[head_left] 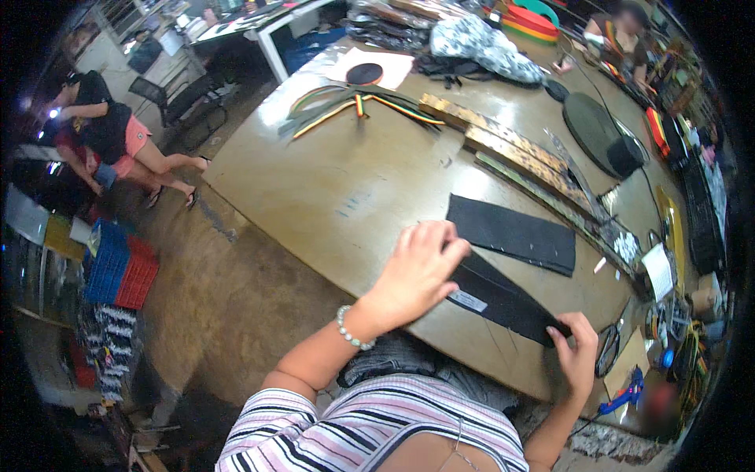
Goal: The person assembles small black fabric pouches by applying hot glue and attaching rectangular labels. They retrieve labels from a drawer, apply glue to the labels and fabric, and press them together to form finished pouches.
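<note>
Between my two hands stretches a black fabric strip (503, 296) with a small white printed label (468, 300) near its left end. My left hand (421, 271), with a beaded bracelet at the wrist, grips that end between thumb and fingers. The right end is pinched by my right hand (576, 346). Loose threads hang from the strip's lower edge over the table's near side. Just beyond it, a second black fabric piece (511, 234) lies flat on the table (314, 204).
Long worn bars (511, 153) cross the table beyond the fabric. Striped ribbons (362, 106) and a black roll (364, 74) lie farther left. Scissors (608, 346) and a blue glue gun (625, 393) are at my right. People (102, 118) stand at left; another (621, 39) sits far right.
</note>
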A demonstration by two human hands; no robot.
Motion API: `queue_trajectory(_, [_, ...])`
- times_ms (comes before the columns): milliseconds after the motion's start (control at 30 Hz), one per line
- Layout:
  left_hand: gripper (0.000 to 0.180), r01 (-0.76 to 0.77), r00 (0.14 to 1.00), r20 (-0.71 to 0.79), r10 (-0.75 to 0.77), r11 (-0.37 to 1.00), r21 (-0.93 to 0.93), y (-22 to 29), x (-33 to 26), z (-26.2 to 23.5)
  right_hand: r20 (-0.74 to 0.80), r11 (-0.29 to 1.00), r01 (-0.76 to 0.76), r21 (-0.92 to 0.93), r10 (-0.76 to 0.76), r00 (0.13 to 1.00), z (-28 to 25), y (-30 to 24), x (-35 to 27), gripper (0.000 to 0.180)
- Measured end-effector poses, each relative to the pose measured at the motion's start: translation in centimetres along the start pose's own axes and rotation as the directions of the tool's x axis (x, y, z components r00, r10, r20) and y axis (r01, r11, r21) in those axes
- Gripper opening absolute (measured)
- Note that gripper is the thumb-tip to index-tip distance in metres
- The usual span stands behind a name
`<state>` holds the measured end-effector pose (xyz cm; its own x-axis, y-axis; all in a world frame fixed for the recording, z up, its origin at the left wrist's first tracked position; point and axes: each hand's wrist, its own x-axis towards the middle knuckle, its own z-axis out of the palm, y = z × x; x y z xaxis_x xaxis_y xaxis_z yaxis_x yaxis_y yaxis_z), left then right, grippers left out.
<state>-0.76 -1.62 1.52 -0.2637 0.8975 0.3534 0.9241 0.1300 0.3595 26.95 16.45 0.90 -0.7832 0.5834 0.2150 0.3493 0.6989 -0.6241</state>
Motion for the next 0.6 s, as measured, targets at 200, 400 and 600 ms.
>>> queue_trajectory(200, [0.031,-0.268,0.963,0.038,0.266,0.95,0.158,1.9,0.0,3.6,-0.095,0.988,0.153,-0.037,-0.156,0.983,0.6,-0.1,-0.8,0.029])
queue_trajectory(400, [0.002,-0.07,0.973,0.23,0.017,0.972,0.226,0.8,-0.8,3.7,-0.062,0.995,0.065,0.073,-0.061,0.996,0.6,0.7,-1.0,0.016])
queue_trajectory(600, [0.013,-0.018,0.999,-0.034,0.013,0.99,-0.139,-1.6,-2.1,0.4,-0.128,0.974,0.059,0.22,-0.031,0.991,1.1,1.1,-1.8,0.019])
